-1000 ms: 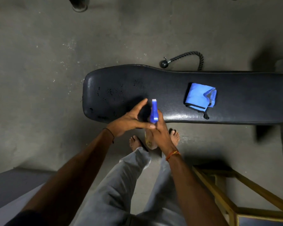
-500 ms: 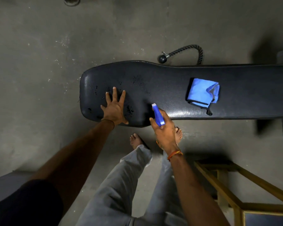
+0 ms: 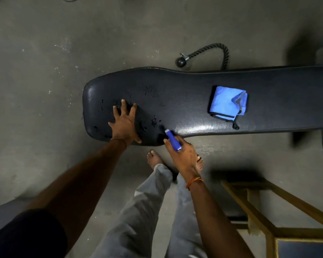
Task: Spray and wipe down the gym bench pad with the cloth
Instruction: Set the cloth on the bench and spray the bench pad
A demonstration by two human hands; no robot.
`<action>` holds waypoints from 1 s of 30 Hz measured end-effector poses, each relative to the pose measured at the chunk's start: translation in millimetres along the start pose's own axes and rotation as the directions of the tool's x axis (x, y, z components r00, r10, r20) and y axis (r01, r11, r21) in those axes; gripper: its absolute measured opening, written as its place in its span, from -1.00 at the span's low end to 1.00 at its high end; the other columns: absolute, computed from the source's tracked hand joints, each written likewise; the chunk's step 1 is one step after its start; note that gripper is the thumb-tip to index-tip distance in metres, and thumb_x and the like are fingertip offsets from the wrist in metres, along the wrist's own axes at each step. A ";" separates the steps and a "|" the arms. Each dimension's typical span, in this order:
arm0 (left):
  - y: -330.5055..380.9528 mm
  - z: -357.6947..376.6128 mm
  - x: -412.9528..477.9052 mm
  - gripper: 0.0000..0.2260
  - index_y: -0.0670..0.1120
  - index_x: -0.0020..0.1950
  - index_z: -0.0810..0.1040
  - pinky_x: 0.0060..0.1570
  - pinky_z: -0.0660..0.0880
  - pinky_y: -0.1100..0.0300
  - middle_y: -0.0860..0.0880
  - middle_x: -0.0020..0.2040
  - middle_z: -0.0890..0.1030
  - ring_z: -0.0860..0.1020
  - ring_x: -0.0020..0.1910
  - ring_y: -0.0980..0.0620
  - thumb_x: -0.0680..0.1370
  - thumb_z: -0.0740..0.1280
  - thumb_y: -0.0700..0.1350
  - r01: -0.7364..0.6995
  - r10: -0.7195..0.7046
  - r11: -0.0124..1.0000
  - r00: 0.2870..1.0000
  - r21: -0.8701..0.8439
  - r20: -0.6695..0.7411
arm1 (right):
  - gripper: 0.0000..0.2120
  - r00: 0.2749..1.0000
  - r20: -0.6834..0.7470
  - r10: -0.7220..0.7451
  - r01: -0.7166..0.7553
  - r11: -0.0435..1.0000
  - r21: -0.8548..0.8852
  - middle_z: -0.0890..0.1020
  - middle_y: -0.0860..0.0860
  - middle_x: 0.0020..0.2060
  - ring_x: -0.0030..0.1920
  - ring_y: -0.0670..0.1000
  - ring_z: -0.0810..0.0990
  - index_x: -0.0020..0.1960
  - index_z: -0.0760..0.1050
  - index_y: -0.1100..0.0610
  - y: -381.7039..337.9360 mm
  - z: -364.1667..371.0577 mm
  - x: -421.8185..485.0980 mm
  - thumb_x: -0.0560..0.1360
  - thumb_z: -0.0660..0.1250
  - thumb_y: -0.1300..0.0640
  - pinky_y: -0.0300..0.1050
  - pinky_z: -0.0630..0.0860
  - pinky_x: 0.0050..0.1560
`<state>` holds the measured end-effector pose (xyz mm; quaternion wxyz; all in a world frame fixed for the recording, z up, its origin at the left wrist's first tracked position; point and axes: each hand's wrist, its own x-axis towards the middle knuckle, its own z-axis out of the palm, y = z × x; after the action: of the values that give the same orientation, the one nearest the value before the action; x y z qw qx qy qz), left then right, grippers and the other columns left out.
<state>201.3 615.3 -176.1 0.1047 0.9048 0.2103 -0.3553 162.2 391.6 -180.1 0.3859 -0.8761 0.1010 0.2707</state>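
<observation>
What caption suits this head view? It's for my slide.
Left hand flat on bench pad, right hand holding spray bottle.

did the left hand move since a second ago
Yes. The left hand was up by the blue spray bottle with the right hand; now it lies flat on the bench pad, toward its rounded end, away from the blue cloth.

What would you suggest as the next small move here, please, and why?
Probably reach the left hand across for the blue cloth: droplets already dot the bench pad around it, the cloth lies untouched, and the right hand holds the spray bottle.
</observation>
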 end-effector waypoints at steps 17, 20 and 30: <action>0.2 0.2 -1.1 0.31 0.13 0.64 -0.03 0.35 0.16 -0.60 -0.04 0.66 -0.23 -0.18 0.62 -0.32 0.10 0.74 -0.07 -0.005 0.004 1.000 1.000 -0.026 -0.028 | -0.59 0.867 -0.405 0.291 -0.203 0.947 0.248 0.64 0.03 -0.36 -0.33 0.04 0.62 -0.13 0.50 -0.04 28.1 -34.1 13.2 0.45 0.29 -0.39 -0.06 0.54 -0.24; -0.7 0.1 -0.1 0.31 0.13 0.64 -0.02 0.34 0.16 -0.60 -0.04 0.66 -0.22 -0.18 0.62 -0.32 0.09 0.74 -0.06 -0.003 0.002 1.000 1.000 -0.025 -0.031 | -0.62 0.894 -0.381 0.237 -0.152 0.959 0.239 0.62 0.03 -0.36 -0.31 0.13 0.61 -0.13 0.51 -0.01 48.0 -30.7 -1.3 0.45 0.30 -0.33 0.12 0.61 -0.16; -0.4 1.3 -0.8 0.32 0.15 0.63 -0.01 0.31 0.21 -0.61 -0.04 0.66 -0.20 -0.17 0.62 -0.31 0.07 0.75 -0.05 -0.009 0.008 1.000 0.999 -0.017 -0.039 | -0.73 0.996 -0.085 -0.041 0.030 0.992 -0.120 0.46 -0.17 -0.45 -0.36 -0.09 0.53 -0.23 0.39 -0.26 49.8 -13.6 -12.3 0.49 0.20 -0.41 -0.01 0.56 0.04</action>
<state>199.8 614.9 -176.5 0.1096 0.9115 0.2115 -0.3353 138.2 347.3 -196.8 0.3333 -0.9100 0.0860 0.2309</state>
